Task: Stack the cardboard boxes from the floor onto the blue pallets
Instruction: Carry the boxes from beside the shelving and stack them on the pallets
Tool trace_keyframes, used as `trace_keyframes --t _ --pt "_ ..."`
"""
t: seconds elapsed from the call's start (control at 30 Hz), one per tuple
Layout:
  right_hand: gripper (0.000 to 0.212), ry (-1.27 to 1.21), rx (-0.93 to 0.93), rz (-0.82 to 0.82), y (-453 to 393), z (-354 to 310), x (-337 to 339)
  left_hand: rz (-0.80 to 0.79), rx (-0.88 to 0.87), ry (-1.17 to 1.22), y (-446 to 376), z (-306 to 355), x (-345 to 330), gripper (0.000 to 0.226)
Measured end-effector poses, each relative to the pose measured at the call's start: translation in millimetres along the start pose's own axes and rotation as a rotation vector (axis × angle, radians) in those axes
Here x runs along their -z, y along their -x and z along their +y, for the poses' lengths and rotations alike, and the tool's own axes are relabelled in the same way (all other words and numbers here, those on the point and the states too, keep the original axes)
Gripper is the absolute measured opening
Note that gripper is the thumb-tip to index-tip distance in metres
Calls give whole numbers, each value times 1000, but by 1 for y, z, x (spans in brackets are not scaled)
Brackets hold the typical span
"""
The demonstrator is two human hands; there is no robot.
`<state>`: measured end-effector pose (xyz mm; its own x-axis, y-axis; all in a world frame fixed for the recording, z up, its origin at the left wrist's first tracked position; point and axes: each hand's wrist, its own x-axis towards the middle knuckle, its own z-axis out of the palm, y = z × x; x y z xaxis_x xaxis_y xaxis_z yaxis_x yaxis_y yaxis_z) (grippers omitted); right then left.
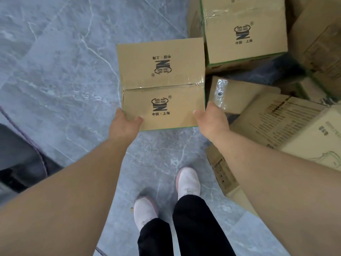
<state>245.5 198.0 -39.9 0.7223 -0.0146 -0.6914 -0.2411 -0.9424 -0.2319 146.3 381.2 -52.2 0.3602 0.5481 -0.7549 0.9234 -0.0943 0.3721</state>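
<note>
A taped cardboard box [162,78] with a black logo printed on each top flap is in front of me, over the grey marble floor. My left hand [125,124] grips its near left corner, thumb on top and fingers hidden below. My right hand [210,119] grips the near right corner the same way. A similar box [243,30] with a green edge stands behind it at the right. No blue pallet shows in the head view.
A heap of more cardboard boxes [287,122] fills the right side, some tilted. My two feet in white shoes [188,182] stand on the floor [55,80] below the box. A dark object [16,154] with a purple edge lies at the left.
</note>
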Motion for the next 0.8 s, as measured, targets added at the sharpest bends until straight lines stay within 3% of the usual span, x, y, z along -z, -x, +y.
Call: trace_keyframes --t 0.1,0.43,0.57,0.8 --pt "26 -53 -21 -19 -5 1 -7 12 6 71 -5 -1 -4 46" --pt "22 -125 2 25 58 -15 40 -19 -11 123 63 14 55 43" --pt "25 -203 -10 39 103 -26 78 -12 -70 130 108 41 89 35" --pt "28 -393 -23 174 199 -21 158 -5 -270 62 200 98 138 43"
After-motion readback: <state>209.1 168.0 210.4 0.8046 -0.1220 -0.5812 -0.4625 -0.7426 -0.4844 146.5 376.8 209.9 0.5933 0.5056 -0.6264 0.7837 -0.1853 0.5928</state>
